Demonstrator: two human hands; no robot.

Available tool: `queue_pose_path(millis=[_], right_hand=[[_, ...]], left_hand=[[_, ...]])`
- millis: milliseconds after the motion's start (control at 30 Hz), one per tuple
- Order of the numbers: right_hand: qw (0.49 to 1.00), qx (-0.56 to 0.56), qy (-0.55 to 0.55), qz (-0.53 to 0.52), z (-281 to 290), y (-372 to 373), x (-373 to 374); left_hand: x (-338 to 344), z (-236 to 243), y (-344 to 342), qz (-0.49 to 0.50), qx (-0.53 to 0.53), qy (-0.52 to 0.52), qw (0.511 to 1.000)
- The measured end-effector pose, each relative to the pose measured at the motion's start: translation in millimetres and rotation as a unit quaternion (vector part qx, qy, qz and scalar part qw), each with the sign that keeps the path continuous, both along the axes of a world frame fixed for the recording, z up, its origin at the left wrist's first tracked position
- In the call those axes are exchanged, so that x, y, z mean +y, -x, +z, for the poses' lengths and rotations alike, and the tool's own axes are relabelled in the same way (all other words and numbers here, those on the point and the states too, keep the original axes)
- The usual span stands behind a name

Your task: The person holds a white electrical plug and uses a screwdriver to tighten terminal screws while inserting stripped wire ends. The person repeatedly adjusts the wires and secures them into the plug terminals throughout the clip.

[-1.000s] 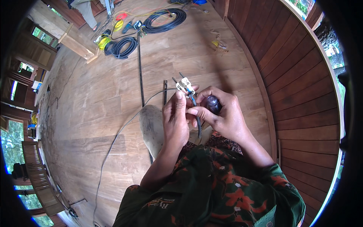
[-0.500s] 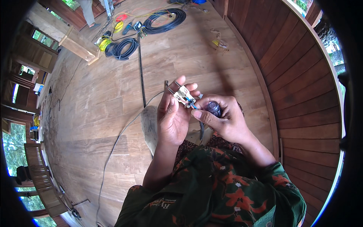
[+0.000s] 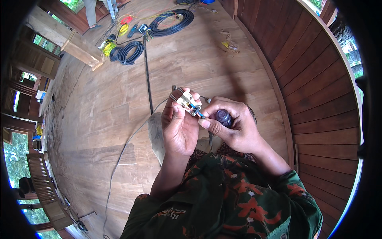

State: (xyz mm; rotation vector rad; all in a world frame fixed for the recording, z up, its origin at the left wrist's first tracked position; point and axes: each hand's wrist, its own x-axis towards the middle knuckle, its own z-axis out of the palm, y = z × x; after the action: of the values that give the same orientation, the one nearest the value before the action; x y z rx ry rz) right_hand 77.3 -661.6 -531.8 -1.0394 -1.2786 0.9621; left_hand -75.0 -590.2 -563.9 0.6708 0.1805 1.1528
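Observation:
My left hand [image 3: 180,129] is closed around an opened electrical plug [image 3: 185,100], a pale body with two metal pins pointing up and left. Blue and other thin wires run into the plug's lower end. Thumb and forefinger of my right hand [image 3: 234,121] pinch the dark cable [image 3: 202,116] just where those wires come out. Tucked in the same palm is a screwdriver with a dark, translucent handle [image 3: 223,116]; most of its shaft is hidden. The cable's lower part hangs down toward my lap.
Coils of black cable [image 3: 131,53] and a larger black coil [image 3: 175,24] lie on the wooden floor ahead, near yellow cord and a drill-like tool. A wooden post [image 3: 81,49] stands at left. The plank wall [image 3: 318,87] rises at right. Another person's leg [image 3: 90,14] shows far left.
Both hands have shifted slightly left, the plug moving with them. My left fingers have curled in closer behind the plug. The right hand keeps its pinch on the cable.

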Motion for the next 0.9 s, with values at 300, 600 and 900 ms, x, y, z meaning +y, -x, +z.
queue_pose_path(millis=[300,600,900], right_hand=[[0.98,0.138,-0.054,-0.131,19,-3,-4],[0.885,0.267,-0.376,-0.058,91,-48,-9],[0.888,0.247,-0.386,-0.031,101,-32,1]], left_hand=[[4,9,3,-0.004,0.028,-0.015,0.999],[-4,7,-3,-0.014,0.068,0.028,0.997],[-8,12,-7,-0.019,0.086,-0.031,0.996]])
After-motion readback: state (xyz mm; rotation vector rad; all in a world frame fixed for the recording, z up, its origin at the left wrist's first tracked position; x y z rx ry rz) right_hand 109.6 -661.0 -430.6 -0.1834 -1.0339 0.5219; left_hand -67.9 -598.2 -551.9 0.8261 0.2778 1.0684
